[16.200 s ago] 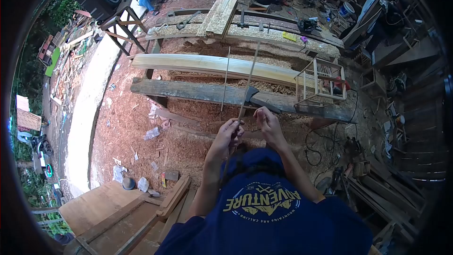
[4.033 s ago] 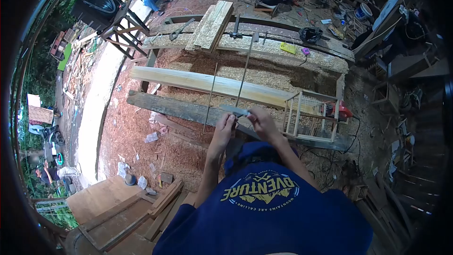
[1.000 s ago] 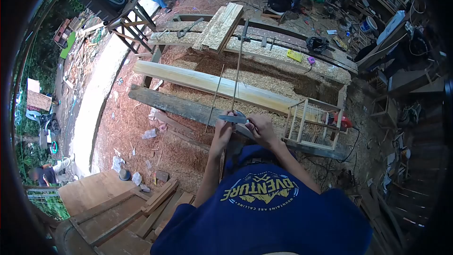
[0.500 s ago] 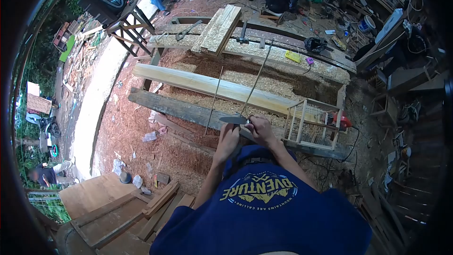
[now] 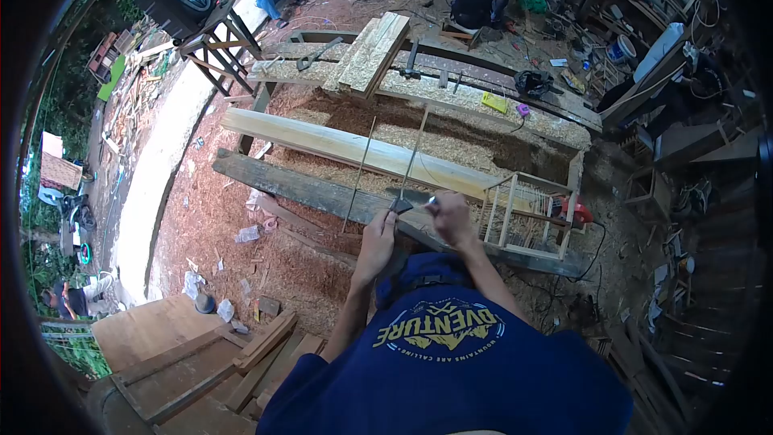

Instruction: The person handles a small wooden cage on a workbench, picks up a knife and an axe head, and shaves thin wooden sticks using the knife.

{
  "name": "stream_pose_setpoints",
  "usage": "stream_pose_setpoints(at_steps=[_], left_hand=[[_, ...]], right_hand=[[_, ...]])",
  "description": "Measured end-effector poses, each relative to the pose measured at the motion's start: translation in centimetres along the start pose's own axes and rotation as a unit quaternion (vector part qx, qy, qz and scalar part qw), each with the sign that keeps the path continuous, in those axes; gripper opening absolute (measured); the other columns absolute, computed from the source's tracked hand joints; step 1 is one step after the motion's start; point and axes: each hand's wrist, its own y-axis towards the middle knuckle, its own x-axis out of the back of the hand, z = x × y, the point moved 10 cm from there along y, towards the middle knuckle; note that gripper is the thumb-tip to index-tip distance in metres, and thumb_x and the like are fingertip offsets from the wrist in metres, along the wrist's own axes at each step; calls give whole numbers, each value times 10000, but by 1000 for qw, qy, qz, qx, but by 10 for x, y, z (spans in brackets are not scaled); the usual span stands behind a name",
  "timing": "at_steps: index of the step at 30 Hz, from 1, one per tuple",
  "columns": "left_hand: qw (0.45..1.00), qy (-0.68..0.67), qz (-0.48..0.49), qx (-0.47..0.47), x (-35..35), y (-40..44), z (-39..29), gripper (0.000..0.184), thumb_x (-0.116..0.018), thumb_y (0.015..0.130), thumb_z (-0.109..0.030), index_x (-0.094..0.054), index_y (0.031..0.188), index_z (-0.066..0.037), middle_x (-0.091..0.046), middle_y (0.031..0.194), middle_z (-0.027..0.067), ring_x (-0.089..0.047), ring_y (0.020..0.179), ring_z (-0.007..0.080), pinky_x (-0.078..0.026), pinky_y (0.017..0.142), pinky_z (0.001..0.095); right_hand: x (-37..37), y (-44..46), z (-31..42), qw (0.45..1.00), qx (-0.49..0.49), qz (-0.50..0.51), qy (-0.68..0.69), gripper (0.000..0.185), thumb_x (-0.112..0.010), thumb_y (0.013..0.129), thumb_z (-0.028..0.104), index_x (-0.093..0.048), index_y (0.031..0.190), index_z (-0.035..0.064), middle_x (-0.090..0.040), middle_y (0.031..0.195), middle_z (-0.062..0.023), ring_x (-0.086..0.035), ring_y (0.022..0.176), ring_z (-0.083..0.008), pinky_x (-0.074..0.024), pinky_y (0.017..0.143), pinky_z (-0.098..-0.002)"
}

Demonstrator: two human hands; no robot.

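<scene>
My left hand (image 5: 377, 243) is closed, thumb up, around the near end of a thin wooden stick (image 5: 415, 151). The stick points away from me over the planks. At its fingertips is a small dark flat piece (image 5: 400, 205) whose kind I cannot make out. My right hand (image 5: 453, 220) is wrapped around the handle of a knife. The grey knife blade (image 5: 412, 195) points left and lies across the stick just beyond my left hand. A second thin stick (image 5: 360, 173) leans across the planks to the left.
A weathered plank (image 5: 282, 180) and a pale beam (image 5: 322, 139) lie before me. A wooden frame with thin bars (image 5: 503, 213) stands at right. Beyond are stacked boards (image 5: 372, 52), a hammer (image 5: 412, 60) and a yellow object (image 5: 498, 102). Other people sit or crouch farther off.
My right hand has moved slightly right and away with the knife. My left hand has shifted a little left, and the stick's far end has swung left and appears lower.
</scene>
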Motion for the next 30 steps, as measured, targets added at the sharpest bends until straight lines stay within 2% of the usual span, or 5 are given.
stream_pose_setpoints(at_steps=[4, 7, 17, 23, 30], left_hand=[[989, -91, 16, 116, 12, -46, 42, 263, -473, 1050, -210, -590, 915, -18, -479, 672, -4, -463, 608, 79, -382, 560, 274], [985, -126, -17, 119, 26, -43, 55, 250, -471, 1065, -226, -602, 932, -59, -432, 671, -64, -400, 599, 19, -326, 534, 223], [979, -186, -69, 52, 14, 33, 13, 240, -485, 1062, -228, -610, 993, -35, -457, 666, -58, -377, 541, 21, -291, 466, 208], [994, -106, 4, 6, -4, 32, -13, 239, -509, 1046, -202, -627, 1062, 5, -546, 730, -36, -479, 621, 21, -359, 518, 192], [995, 19, -33, -89, -13, 32, 3, 277, -489, 1041, -238, -587, 999, 18, -543, 757, 153, -577, 711, 179, -431, 635, 379]], right_hand=[[50, -40, -163, 925, -374, -61, -7, 504, -432, 1030, 489, -608, 950, 24, -638, 818, -227, -624, 790, -448, -468, 699, -526], [72, -25, -114, 976, -184, -108, -51, 525, -406, 1043, 499, -596, 952, 18, -631, 814, -234, -619, 776, -459, -461, 676, -532], [43, -4, 16, 991, 24, -38, 124, 339, -574, 983, 347, -589, 941, 10, -584, 831, -183, -574, 791, -400, -446, 721, -475], [17, 1, 36, 988, 20, 28, 152, 300, -585, 987, 297, -598, 975, -3, -587, 828, -178, -573, 791, -380, -439, 727, -445], [17, 21, 29, 995, 36, -14, 95, 286, -620, 954, 298, -636, 1010, 18, -633, 867, -180, -591, 824, -386, -448, 754, -465]])
